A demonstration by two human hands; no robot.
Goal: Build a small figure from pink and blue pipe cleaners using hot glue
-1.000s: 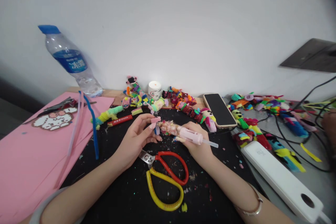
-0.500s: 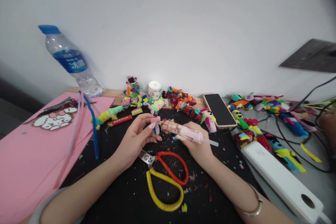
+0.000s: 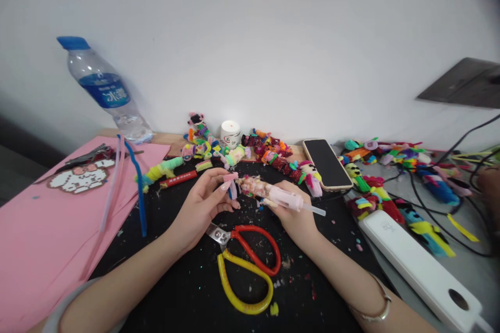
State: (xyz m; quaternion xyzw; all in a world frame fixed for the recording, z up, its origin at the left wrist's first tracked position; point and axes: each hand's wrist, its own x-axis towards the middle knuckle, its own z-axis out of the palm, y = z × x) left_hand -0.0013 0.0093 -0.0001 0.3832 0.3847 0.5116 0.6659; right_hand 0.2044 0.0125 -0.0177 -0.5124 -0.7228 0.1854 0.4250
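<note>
My right hand (image 3: 297, 218) is wrapped round a pale pink hot glue gun (image 3: 285, 197), its front crusted with beads and dried bits. A translucent glue stick (image 3: 315, 210) pokes out of its back end. Pinched in the fingertips of my left hand (image 3: 203, 203) is a small pink, white and blue fuzzy piece (image 3: 232, 187). The gun's nozzle points left, right beside that piece; whether they touch I cannot tell. Below both hands lie scissors (image 3: 248, 265) with one red and one yellow handle, the blades partly hidden under my left hand.
Colourful pipe-cleaner figures (image 3: 199, 140) line the wall. A phone (image 3: 327, 164), white cup (image 3: 230, 132) and leaning water bottle (image 3: 105, 91) stand behind. Pink paper (image 3: 47, 250) and a blue pipe cleaner (image 3: 139, 192) lie left. A white power strip (image 3: 417, 265) and cables are right, near another person's hand (image 3: 488, 184).
Both hands stay almost in place. The small piece in my left hand has turned slightly against the nozzle, and the glue gun has shifted a touch.
</note>
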